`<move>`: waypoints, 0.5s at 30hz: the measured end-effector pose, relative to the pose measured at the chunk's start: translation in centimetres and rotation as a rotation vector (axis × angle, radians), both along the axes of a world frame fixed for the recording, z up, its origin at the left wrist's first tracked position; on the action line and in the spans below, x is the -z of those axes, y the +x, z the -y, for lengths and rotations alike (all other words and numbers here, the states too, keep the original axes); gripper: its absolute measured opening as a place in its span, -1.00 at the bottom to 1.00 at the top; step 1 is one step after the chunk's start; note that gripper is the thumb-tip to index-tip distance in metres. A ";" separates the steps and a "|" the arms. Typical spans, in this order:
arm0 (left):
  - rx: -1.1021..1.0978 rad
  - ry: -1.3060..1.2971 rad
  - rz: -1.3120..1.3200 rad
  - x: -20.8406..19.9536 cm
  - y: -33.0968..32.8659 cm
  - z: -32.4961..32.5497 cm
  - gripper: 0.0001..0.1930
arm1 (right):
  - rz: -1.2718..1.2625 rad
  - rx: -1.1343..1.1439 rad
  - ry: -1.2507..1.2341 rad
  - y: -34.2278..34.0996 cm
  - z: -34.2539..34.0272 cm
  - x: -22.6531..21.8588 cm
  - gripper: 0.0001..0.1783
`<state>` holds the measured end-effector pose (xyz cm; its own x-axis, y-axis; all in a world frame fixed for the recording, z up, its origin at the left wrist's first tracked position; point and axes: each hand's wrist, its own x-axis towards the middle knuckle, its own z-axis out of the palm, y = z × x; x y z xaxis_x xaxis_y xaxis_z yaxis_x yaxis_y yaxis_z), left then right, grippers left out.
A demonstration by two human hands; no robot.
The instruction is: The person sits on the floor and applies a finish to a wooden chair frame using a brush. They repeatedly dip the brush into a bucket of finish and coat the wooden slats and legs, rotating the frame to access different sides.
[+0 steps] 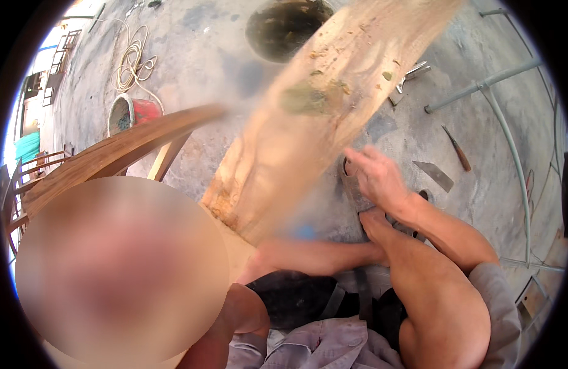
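1. Head view, main workpiece. A pale wooden plank runs obliquely above the concrete floor, its near end toward the lower left and its far end leaving through the top edge of the view.
2. Right hand: beside the plank's right long edge, fingers partly bent, index nearest that edge. Motion blur; cannot tell whether it grasps anything or touches the wood. A brown sandal shows just below it.
3. Left hand: not visible, so its grip cannot be told. A blurred oval covers the lower left.
4. Progress, done (judgement): the bark is off the visible face, and its near half looks largely bare of debris.
5. Progress, left (judgement): work appears partway. Loose crumbs and a greenish-brown patch mark the far half, so that stretch seems uncleared. Smoothness cannot be judged through the blur.
6. Tools, on the floor off the plank's right edge: a flat metal blade and a wooden-handled pointed tool, both out of hand.
7. Off the plank's left edge: a curved brown timber, near a red bucket.
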<state>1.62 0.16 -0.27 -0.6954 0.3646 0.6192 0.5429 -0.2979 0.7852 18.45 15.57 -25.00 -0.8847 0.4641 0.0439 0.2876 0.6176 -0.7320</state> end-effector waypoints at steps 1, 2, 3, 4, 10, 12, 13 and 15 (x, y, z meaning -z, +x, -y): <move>0.004 -0.001 0.002 -0.1 0.0 0.3 -0.38 | 0.012 0.059 -0.003 -0.4 -0.3 -0.4 -0.57; 0.019 0.003 0.008 -0.1 0.0 0.3 -0.38 | 0.054 0.015 0.047 0.0 -0.2 -0.3 -0.56; 0.037 0.006 0.014 0.0 -0.1 0.3 -0.38 | 0.097 -0.030 0.097 0.5 -0.1 -0.1 -0.56; 0.050 0.010 0.021 0.0 0.0 0.3 -0.38 | 0.141 -0.075 0.147 0.9 0.0 0.0 -0.55; 0.161 0.004 0.037 -0.3 -0.4 1.1 -0.39 | -0.146 -0.125 0.083 -2.0 -2.7 -2.3 -0.29; 0.143 0.014 0.007 0.7 0.3 0.0 -0.39 | -0.281 -0.129 0.267 -5.6 -7.7 -1.3 -0.52; 0.094 0.064 -0.035 0.7 0.9 -1.4 -0.26 | -0.331 -0.123 0.344 -7.3 -10.9 -2.0 -0.63; 0.007 0.102 -0.089 0.4 1.7 -2.4 -0.16 | -0.272 -0.156 0.434 -11.4 -14.6 -5.3 -0.77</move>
